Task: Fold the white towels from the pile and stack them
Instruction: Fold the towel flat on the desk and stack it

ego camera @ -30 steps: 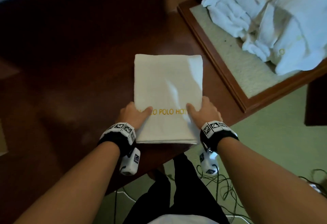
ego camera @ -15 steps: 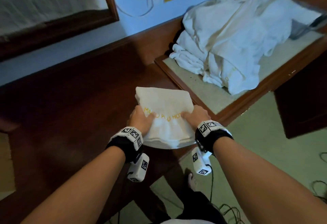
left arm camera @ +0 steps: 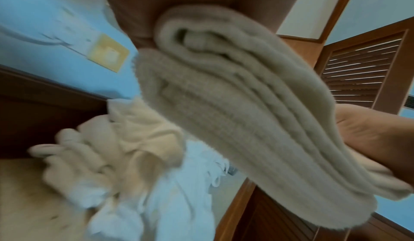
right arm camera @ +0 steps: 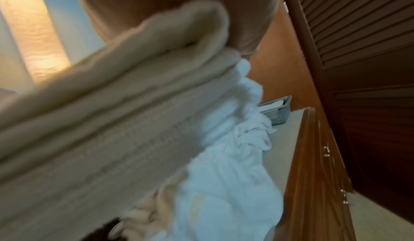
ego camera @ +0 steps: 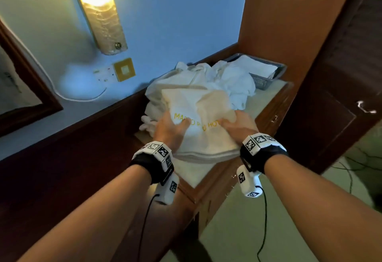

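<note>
Above sideboard [ego camera: 266, 104], I had folded towel [ego camera: 198, 129] held clear of surface — left hand [ego camera: 169, 129] gripping its left edge, thumb on top; right hand [ego camera: 239, 125] clamped on right edge, fingers beneath. Layers looked squared in wrist views. Unfolded pile [ego camera: 217, 77] sat just behind, still large. Grey basket [ego camera: 266, 75] beyond it. My read — one towel done, not yet set down; most of job left.

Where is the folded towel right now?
Head view, centre: folded towel held between left hand and right hand, in front of the pile.
</note>
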The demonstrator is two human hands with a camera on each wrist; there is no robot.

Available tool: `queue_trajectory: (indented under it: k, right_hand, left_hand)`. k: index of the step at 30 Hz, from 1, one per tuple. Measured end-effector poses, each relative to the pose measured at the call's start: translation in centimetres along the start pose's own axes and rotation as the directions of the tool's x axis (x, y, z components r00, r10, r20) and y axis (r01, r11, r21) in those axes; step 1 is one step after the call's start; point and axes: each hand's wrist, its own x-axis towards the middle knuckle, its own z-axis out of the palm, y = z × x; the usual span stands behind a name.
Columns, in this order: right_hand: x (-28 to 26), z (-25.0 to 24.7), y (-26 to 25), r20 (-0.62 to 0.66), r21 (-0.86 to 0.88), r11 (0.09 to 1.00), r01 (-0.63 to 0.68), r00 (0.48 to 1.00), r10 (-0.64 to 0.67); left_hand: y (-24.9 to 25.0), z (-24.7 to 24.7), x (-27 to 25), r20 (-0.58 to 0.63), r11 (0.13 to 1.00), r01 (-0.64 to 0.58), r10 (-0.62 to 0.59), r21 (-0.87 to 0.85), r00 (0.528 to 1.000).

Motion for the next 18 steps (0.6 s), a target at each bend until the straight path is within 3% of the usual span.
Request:
queue_trajectory:
  k: [10,18]
  right_hand:
    - [9.8,-16.3,12.3,-0.193,-0.012,0.997,-0.072,0.979,0.068]
    - [18.9,-22.8,19.4,-0.258,-0.029,0.984,-0.177,0.952,0.164]
  left_hand:
    - [13.1,19.7,5.9,0.115,0.992,-0.078,0.089,-0.100,0.989]
    - [18.6,32.3,13.2,0.176,0.987,-0.107,0.127,-0.119,0.976]
